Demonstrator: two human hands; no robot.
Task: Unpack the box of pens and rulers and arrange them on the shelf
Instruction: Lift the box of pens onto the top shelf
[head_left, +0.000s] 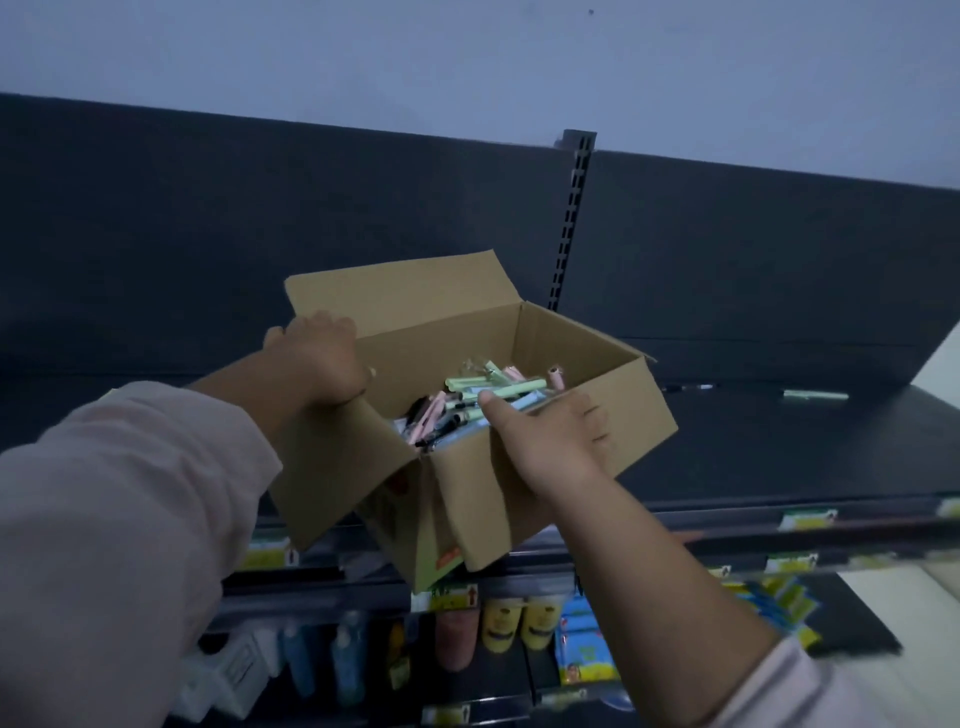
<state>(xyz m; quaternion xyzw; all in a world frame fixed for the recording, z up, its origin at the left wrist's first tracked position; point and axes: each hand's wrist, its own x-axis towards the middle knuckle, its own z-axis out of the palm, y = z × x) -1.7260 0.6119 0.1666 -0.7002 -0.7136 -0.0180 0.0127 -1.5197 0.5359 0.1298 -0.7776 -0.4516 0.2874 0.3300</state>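
Note:
An open cardboard box (613, 415) stands tilted on the dark top shelf (769, 447), its near corner hanging over the shelf's front edge. Inside lie several pens (488, 387) in green, pink, blue and black, partly in clear packets. My left hand (319, 358) grips the box's left wall by the raised flap, fingers curled over the rim. My right hand (550, 431) holds the front wall, thumb inside against the pens, fingers along the outside. A green pen (815, 396) and a dark pen (691, 387) lie on the shelf right of the box.
A dark back panel (208, 234) and a slotted upright (571, 218) rise behind the shelf. Lower shelves hold bottles (343, 665), yellow tubes (519, 623) and blue packets (587, 649), with price tags (805, 519) along the front rails.

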